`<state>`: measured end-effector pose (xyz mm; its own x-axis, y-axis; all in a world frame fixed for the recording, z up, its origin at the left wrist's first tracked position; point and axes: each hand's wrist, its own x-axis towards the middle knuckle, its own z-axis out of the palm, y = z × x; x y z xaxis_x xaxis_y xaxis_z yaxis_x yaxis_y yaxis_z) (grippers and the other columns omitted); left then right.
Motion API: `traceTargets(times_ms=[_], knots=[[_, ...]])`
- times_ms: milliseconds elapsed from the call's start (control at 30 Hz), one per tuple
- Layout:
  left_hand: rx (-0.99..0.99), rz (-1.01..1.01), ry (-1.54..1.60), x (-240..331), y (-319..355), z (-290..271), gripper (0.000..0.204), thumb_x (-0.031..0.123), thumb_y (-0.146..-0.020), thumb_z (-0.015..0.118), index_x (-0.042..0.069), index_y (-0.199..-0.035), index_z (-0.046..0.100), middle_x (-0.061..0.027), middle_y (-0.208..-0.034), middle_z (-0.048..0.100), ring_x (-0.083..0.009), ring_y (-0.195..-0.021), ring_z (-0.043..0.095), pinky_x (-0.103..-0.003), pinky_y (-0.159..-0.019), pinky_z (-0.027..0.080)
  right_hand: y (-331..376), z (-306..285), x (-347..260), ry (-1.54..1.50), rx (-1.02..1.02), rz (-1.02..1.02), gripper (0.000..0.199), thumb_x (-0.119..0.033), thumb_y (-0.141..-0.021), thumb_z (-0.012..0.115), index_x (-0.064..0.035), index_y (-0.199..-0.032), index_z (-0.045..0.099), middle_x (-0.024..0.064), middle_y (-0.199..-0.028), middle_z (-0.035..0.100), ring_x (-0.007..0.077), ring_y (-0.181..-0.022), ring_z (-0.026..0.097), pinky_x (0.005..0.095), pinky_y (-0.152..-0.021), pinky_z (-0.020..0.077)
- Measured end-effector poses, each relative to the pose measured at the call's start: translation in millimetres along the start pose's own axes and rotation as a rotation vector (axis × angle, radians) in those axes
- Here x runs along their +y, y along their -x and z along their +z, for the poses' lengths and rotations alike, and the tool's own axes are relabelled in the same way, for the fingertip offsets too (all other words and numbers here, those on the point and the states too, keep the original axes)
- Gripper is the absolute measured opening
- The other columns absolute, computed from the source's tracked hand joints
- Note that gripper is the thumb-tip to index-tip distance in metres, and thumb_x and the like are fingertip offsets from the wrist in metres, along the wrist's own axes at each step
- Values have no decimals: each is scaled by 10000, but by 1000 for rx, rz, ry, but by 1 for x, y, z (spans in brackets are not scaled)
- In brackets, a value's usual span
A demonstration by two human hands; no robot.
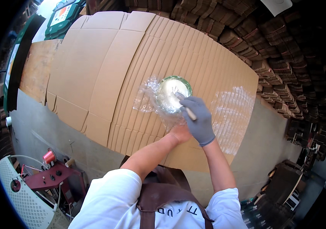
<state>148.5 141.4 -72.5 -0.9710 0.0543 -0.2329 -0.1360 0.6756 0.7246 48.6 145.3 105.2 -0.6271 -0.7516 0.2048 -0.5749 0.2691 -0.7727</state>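
A green-rimmed bowl [169,92] of white paste sits in a crumpled clear plastic bag [147,100] above fanned-out flat cardboard sheets [105,72]. My right hand [199,120], in a grey glove, grips a wooden-handled brush [186,108] with its bristles dipped at the bowl's right side. My bare left hand [180,133] reaches under the bag and bowl from below. Its fingers are hidden by the plastic and the gloved hand, and it appears to hold the bowl up.
A shiny wet patch [229,110] covers the cardboard to the right. Stacks of folded cardboard [270,42] line the back and right. A red machine with a red spool [49,156] and a white perforated panel [21,191] stand at the lower left.
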Motion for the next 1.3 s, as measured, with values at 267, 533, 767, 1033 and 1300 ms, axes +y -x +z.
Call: traceTargets(times_ms=[267,533,767,1033,1300], knots=[[-73,111,-344,19,9,-43,474,360,-995,423,93,-1372,529,-120,-1510,455,-363,-1434,344,-597,-1188,189,28,27,63,-1464,388,899,234,-157,-1014,574,1,-1186,590,132,-1051,679,230,-945,675,328,-808,602],[-240,52,-65,12,2,-39,479,335,-974,452,78,-1373,511,-147,-1505,452,-320,-1445,338,-602,-1178,194,50,40,81,-2140,552,867,244,-167,-1037,530,12,-1199,568,156,-1083,659,231,-956,669,343,-820,618],[51,162,-289,15,5,-33,528,386,-983,465,84,-1415,428,-109,-1568,320,-283,-1501,200,-605,-1192,150,23,-26,90,-825,720,416,248,-96,-994,572,-43,-1234,606,106,-1130,643,211,-997,656,344,-873,564],[-100,125,-368,22,3,-41,581,388,-982,472,89,-1476,400,-85,-1618,261,-267,-1509,197,-609,-1183,164,-6,3,125,435,250,104,325,11,-877,587,-72,-1190,624,143,-1182,607,334,-1135,596,388,-943,522],[-100,127,-386,15,7,-38,590,399,-984,468,91,-1482,393,-94,-1613,274,-278,-1509,202,-608,-1185,155,-24,14,112,425,254,127,444,26,-839,572,-108,-1260,608,153,-1222,602,328,-1123,597,418,-940,520]])
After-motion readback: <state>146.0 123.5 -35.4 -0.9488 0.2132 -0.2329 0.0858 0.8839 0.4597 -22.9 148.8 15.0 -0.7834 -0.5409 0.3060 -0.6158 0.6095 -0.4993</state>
